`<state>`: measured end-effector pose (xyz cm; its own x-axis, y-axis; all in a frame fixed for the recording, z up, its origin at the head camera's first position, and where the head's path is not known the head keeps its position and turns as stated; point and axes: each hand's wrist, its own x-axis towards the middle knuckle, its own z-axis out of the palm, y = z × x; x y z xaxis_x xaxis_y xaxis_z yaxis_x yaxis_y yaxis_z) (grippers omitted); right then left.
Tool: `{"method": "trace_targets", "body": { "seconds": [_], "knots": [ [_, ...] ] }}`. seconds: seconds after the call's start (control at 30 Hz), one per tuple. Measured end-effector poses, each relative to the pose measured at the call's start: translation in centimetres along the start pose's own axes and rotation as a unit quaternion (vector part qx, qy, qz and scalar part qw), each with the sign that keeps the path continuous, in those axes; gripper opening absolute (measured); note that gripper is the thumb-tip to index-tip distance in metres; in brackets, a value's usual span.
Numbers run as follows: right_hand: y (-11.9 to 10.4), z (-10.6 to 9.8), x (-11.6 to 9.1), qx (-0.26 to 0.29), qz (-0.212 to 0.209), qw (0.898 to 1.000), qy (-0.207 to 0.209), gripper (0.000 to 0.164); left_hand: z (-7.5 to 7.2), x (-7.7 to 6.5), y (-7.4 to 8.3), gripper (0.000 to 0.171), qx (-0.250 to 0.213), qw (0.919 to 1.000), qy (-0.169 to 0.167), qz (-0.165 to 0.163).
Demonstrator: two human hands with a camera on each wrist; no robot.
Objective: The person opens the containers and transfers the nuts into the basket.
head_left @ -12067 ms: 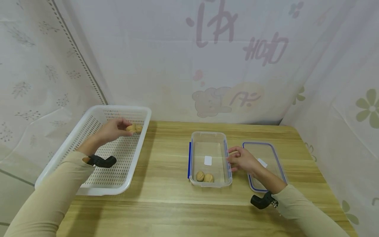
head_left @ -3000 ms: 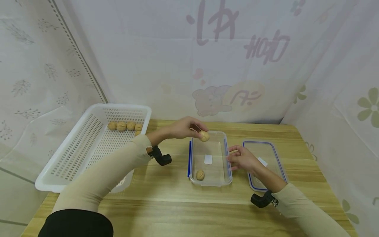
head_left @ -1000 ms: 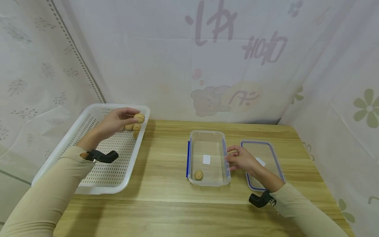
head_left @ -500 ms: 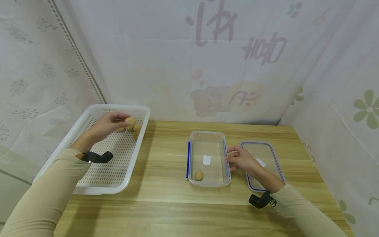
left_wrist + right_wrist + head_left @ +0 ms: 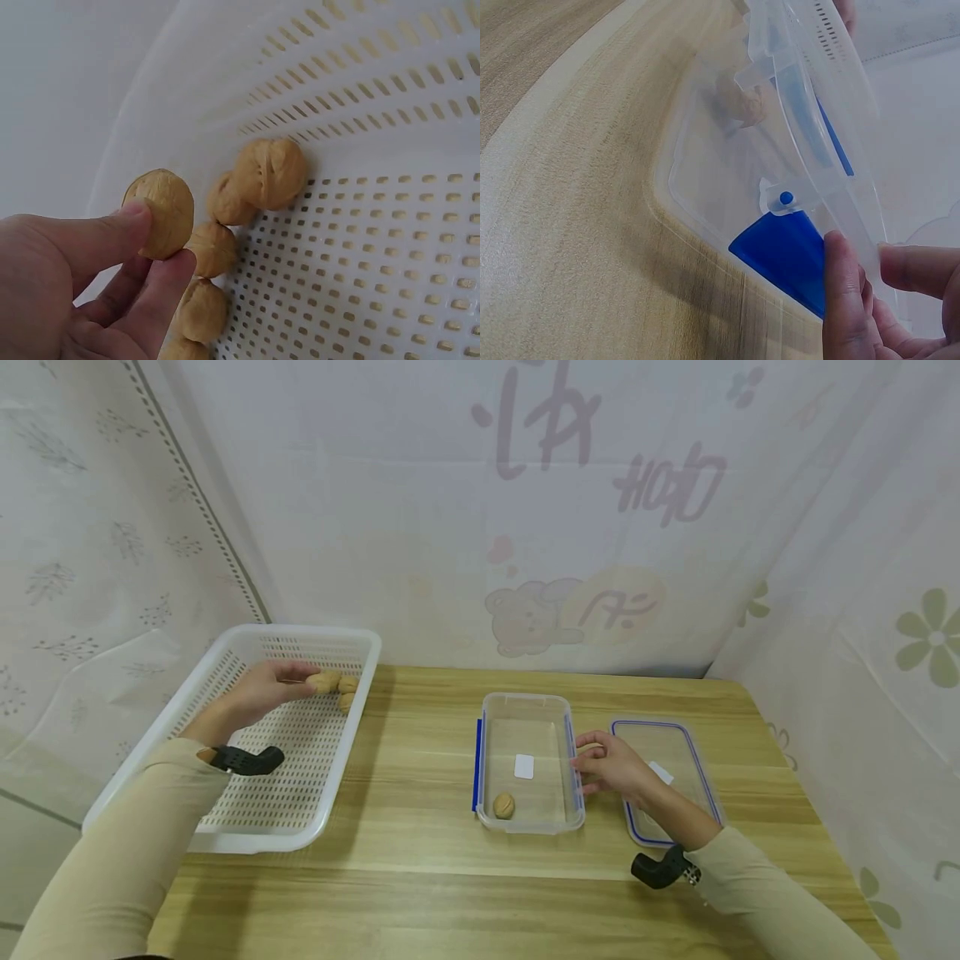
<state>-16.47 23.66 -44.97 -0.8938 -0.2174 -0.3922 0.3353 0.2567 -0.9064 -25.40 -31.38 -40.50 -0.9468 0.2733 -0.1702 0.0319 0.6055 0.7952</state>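
My left hand [image 5: 264, 687] reaches into the back of a white perforated plastic basket [image 5: 307, 841]. It pinches a walnut [image 5: 166, 214] between thumb and fingers, as the left wrist view shows. Several other walnuts [image 5: 270, 172] lie in a row along the basket's wall, close beside the held one. My right hand [image 5: 615, 766] grips the right side of a clear plastic food container [image 5: 527, 731], thumb at the rim and fingers at the outer wall by a blue latch flap [image 5: 784, 259]. Inside that uncovered container, one walnut [image 5: 504, 806] lies in the near left corner.
A clear lid [image 5: 678, 747] with a blue seal lies flat on the wooden table [image 5: 480, 910], right of the container and partly behind my right wrist. Printed cloth [image 5: 420, 527] hangs at the back and both sides. Bare wood separates basket and container.
Two walnuts lay in the container in the oldest frame; one is there now. My left hand carried a walnut from the container to the basket and has lowered it inside. My right hand stayed put.
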Motion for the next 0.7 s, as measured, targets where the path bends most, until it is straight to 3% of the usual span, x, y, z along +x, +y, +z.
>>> {"method": "trace_targets", "body": {
  "seconds": [0.47, 0.7],
  "knots": [
    [0.0, 0.0, 0.0, 0.0, 0.001, 1.0, -0.001, 0.042, 1.1, 0.5, -1.6, 0.047, 0.008, 0.9994, 0.01, -0.031],
    [0.0, 0.0, 0.0, 0.006, -0.002, 1.0, -0.004, 0.041, 1.7, 0.6, -2.0, 0.045, -0.001, 0.9995, 0.019, -0.025]
  ]
}}
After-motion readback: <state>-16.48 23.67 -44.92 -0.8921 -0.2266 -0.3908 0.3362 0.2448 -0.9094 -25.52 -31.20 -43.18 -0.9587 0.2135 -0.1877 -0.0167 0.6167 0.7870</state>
